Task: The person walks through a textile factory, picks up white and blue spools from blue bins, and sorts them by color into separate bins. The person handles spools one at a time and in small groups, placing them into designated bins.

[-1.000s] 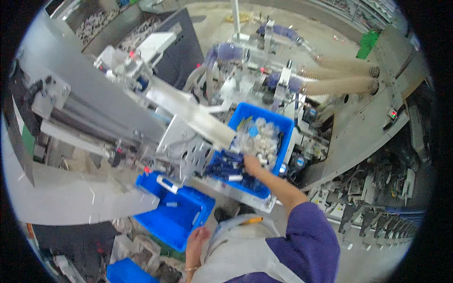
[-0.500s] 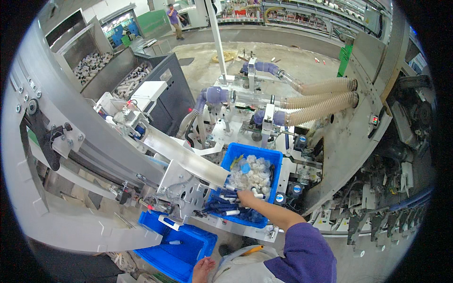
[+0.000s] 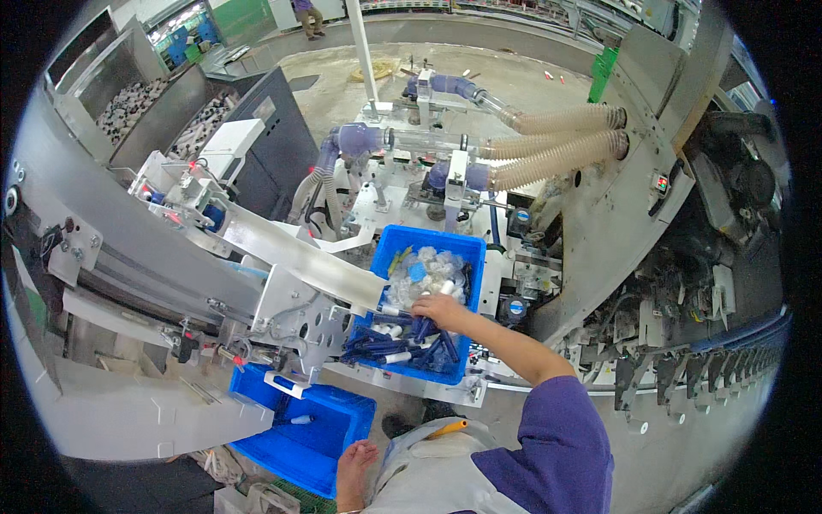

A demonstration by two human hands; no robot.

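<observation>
My right hand [image 3: 437, 312] reaches into a blue plastic crate [image 3: 477, 248], its fingers bent down and closed round dark blue yarn bobbins [image 3: 421, 328] beneath them. More dark blue bobbins, some with white yarn on them, lie in a jumble at the near end of this crate. A heap of whitish, tangled yarn waste [image 3: 432, 264] fills the far end, with a light blue piece [image 3: 417, 271] on top. By my apron, my left hand [image 3: 356, 465] hangs with loosely bent fingers and nothing visible in it. A second blue crate [image 3: 330, 428] beside it holds one pale bobbin [image 3: 301, 420].
A pale metal chute [image 3: 295, 257] slopes down to the upper crate's left edge. Ribbed hoses [image 3: 561, 163] cross behind it to a tall machine panel [image 3: 612, 218] on the right. Bobbin-filled bins [image 3: 128, 111] stand far left. Another person [image 3: 306, 17] is far back.
The view has shifted, so the scene sits further left and higher. My right hand's fingers have moved among the dark bobbins, some of which now lie differently. My left hand has risen a little.
</observation>
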